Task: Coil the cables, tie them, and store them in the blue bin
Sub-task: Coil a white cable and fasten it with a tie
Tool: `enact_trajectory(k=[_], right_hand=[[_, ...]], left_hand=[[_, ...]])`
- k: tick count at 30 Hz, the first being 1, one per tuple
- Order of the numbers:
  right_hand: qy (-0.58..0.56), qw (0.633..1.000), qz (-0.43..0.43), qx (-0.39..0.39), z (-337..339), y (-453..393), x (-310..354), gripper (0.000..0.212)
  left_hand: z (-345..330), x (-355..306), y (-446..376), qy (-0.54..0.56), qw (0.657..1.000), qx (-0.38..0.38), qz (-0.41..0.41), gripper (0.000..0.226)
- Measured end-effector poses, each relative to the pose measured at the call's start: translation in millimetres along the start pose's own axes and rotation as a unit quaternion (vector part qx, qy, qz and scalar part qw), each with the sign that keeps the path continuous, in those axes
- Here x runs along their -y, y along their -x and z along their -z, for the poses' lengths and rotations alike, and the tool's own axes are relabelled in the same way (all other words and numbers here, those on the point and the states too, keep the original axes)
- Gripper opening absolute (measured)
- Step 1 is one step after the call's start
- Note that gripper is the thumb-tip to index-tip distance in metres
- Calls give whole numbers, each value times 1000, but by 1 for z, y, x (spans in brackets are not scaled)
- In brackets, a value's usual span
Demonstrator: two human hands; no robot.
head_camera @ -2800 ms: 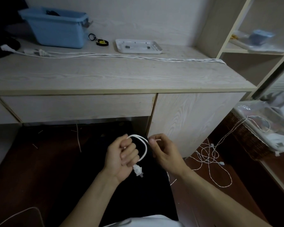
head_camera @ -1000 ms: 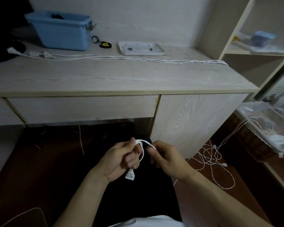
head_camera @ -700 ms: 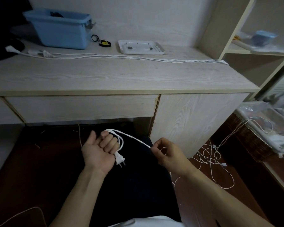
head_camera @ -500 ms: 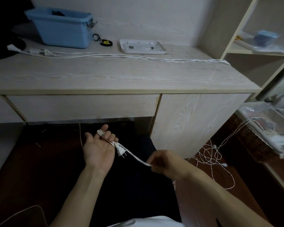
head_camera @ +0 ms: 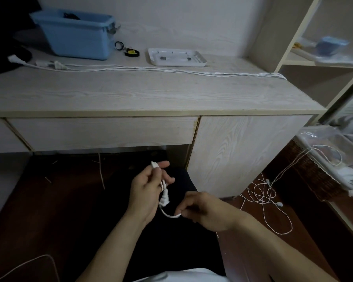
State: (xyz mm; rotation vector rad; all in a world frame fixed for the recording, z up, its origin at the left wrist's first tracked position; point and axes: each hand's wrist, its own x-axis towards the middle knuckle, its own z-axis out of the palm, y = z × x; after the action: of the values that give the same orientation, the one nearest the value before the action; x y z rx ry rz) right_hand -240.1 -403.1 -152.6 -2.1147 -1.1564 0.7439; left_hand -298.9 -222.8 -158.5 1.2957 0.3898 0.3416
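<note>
Head view, only one given: a white cable (head_camera: 165, 197) is held low in the centre of the frame, over a dark lap, below the desk (head_camera: 151, 94) edge. The left hand (head_camera: 147, 192) has the cable looped round its fingers, with a white bit showing at the fingertip near the top; its plug (head_camera: 165, 200) hangs beside the palm. The right hand (head_camera: 204, 210) pinches the cable's running end between thumb and finger, the other fingers curled. Risk, as a judgement: the few loose turns could be slid off the left fingers if the right hand pulls too hard or lets slack form, and the dangling plug could be snagged in the next wrap. The trailing length goes toward the tangle of cable on the floor (head_camera: 263, 192) at lower right, so a knot there could be dragged in. The plug's long axis runs roughly top to bottom of the frame; the prong direction cannot be told. The blue bin (head_camera: 75, 35) sits at upper left, well apart.
</note>
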Motion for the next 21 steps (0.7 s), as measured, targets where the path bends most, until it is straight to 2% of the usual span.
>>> enact_trajectory(k=[2,3,4,6,8,10,13,16,19,21], right_hand=[[66,997,-23,21,2,1,-4,23],[84,995,-35,37,2,2,-7,23],[87,994,-45,52,2,2,-8,24],[66,994,-54,70,1,4,-8,22],[39,996,-41,66,0,4,-7,19],[6,999,-27,37,0,4,-6,17],[-103,994,-21,-37,2,5,-5,15],[-212,969,-3,-126,4,6,-4,13],[-225,949,-4,-219,4,2,-8,7],[-222,940,-7,-259,4,-1,-10,11]], left_hand=[[-5,-6,-5,213,975,-34,48,29],[-6,-7,-9,256,964,-56,49,28],[-5,-6,-12,245,966,-75,39,28],[-6,-1,-12,112,990,-79,15,24],[-5,6,-6,-54,998,-18,-3,19],[-3,12,-2,-177,980,87,-7,19],[1,13,2,-288,935,207,32,20],[-2,6,6,-275,917,273,89,25],[-3,-3,8,-187,922,311,135,36],[-1,-5,8,-170,912,342,151,41]])
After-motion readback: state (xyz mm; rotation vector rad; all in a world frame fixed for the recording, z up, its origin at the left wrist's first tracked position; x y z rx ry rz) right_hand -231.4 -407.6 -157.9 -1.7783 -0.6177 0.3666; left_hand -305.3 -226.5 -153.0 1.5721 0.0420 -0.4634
